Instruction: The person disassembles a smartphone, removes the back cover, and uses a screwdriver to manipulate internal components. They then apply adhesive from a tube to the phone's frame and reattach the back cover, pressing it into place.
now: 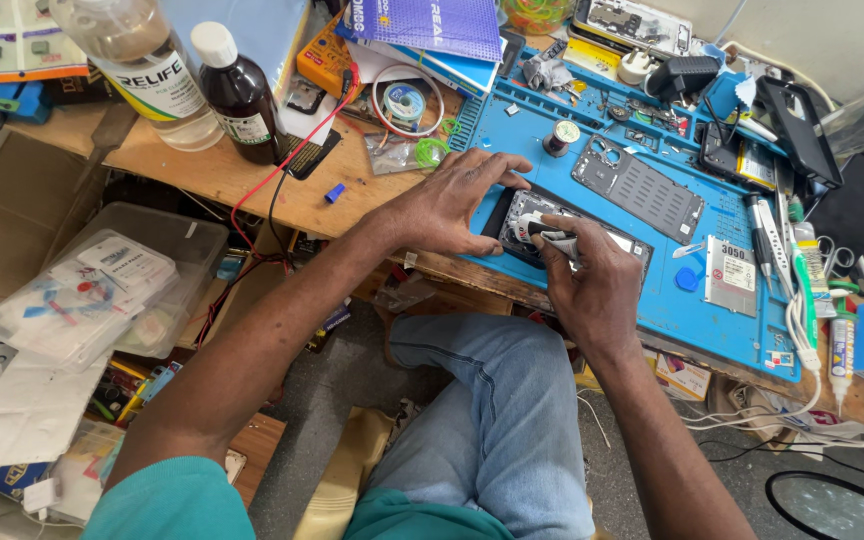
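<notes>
An opened phone [527, 215] with its back removed lies on the blue work mat [652, 290] at the front edge of the bench. My left hand [452, 205] presses flat on the phone's left end, fingers spread, holding it still. My right hand [592, 280] pinches a small white-and-dark piece [555, 238] against the phone's exposed inside. A dark phone frame [637, 185] with camera holes lies just beyond on the mat.
Two bottles, a clear one [142, 70] and a brown one [237, 95], stand at the far left. A red wire [287, 165] hangs off the bench. Tweezers, tubes and tools [802, 270] lie at the right. A plastic box [112, 290] sits below left.
</notes>
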`<state>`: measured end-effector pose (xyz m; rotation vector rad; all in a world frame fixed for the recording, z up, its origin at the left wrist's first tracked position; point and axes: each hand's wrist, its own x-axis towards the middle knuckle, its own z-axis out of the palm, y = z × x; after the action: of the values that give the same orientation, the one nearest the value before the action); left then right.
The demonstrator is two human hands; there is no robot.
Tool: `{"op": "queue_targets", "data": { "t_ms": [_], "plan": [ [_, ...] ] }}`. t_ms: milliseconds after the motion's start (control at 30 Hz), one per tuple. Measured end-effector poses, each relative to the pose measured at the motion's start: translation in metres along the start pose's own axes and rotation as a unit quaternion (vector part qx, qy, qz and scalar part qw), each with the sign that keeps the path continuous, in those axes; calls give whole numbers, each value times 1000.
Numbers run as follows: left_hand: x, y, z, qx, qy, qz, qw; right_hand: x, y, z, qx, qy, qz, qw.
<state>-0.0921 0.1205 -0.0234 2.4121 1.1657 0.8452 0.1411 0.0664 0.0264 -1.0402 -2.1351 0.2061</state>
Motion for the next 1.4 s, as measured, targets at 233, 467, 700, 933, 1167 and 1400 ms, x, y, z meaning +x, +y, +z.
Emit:
{"op": "queue_targets", "data": {
  "t_ms": [233, 467, 700, 933, 1167, 1400],
  "plan": [
    [2, 0, 1, -2, -2, -6, 1000, -4, -6, -3, -12, -11, 13, 1000],
    [1, 0, 1, 0, -4, -11, 1000, -8, -10, -5, -14, -19, 4, 1000],
    [4, 0, 3, 11, -8, -18, 1000, -13, -8, -7, 3, -27, 22, 999],
    [3, -1, 4, 8, 1, -10, 1000, -15, -10, -9, 19, -19, 31, 999],
    [3, -2, 3, 10, -4, -12, 1000, -18, -11, -15, 15, -16, 41, 999],
    [3, -2, 4, 13, -14, -34, 999, -21, -7, -19, 17, -19, 53, 998]
  ]
}}
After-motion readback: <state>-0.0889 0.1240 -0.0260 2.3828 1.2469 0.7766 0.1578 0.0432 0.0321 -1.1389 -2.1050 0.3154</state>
